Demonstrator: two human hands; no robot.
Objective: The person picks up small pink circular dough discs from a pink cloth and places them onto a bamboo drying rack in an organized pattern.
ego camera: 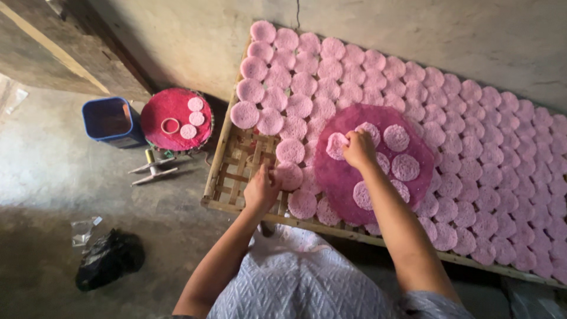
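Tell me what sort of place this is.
Probably a small home workshop for drying handmade food discs. Rows of pink discs cover a woven bamboo rack on a bare cement floor, against a rough plastered wall.

The bamboo rack (236, 171) runs off the right edge — pink discs (549, 177) cut off too.

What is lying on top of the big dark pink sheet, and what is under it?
On the big dark pink sheet lie several pale pink discs; the right hand pinches one. Rows of discs and the bamboo rack run under it, though that covered part is hidden.
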